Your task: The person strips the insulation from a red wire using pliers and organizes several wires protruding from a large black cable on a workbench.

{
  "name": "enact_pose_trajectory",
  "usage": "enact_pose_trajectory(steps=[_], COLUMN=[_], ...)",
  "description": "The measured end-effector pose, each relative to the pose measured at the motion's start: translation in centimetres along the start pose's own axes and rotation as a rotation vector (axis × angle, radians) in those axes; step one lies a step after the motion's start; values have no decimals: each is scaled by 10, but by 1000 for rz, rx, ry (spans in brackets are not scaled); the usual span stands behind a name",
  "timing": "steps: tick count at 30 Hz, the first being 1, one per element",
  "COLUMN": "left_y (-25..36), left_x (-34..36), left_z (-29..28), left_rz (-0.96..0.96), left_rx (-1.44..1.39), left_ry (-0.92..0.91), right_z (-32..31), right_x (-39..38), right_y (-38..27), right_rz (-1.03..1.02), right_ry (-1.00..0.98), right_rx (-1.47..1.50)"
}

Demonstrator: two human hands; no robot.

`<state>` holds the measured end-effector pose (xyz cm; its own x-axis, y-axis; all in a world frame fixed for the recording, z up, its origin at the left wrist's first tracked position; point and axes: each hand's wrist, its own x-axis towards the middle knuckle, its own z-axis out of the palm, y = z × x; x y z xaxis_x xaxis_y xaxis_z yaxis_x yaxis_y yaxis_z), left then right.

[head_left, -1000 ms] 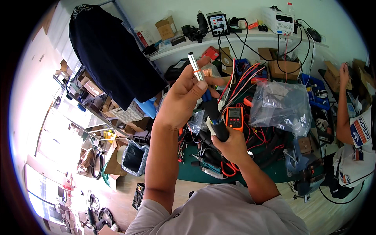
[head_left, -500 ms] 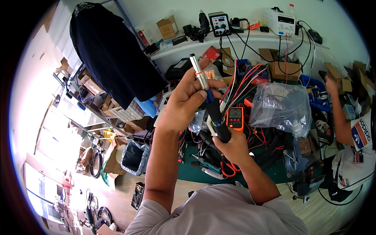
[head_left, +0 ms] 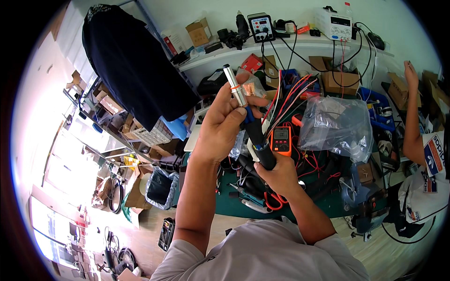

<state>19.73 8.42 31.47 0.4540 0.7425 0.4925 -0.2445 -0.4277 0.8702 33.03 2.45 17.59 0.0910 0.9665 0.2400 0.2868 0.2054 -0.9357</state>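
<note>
A green desk (head_left: 323, 206), crowded with leads, spans the centre of the frame. Above it, the person's left hand (head_left: 219, 125) pinches between thumb and fingers, and the right hand (head_left: 277, 172), lower right of it, wraps around a thick black cable (head_left: 266, 157). At the upper end, near the frame's centre, the silver cylindrical connector (head_left: 235, 87) tilts toward upper left. Good handling likely means keeping cable and connector in line, the grip light, sparing the thin exposed wires (head_left: 256, 147) any twist.
</note>
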Motion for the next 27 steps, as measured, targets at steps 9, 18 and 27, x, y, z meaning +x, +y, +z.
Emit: enact_pose_trajectory(steps=[9,18,27], left_y=[13,7,9], left_x=[-11,-16,-22], left_z=[5,1,0], left_rz=[-50,-1,-9], left_rx=[246,253,242], left_ry=[110,133,141], right_z=[-2,-2,0], right_x=[-4,-5,-8], right_y=[-4,-5,-4], right_rz=[17,14,-19], right_ry=[-19,-30,-12], right_rx=[-56,-88,-78])
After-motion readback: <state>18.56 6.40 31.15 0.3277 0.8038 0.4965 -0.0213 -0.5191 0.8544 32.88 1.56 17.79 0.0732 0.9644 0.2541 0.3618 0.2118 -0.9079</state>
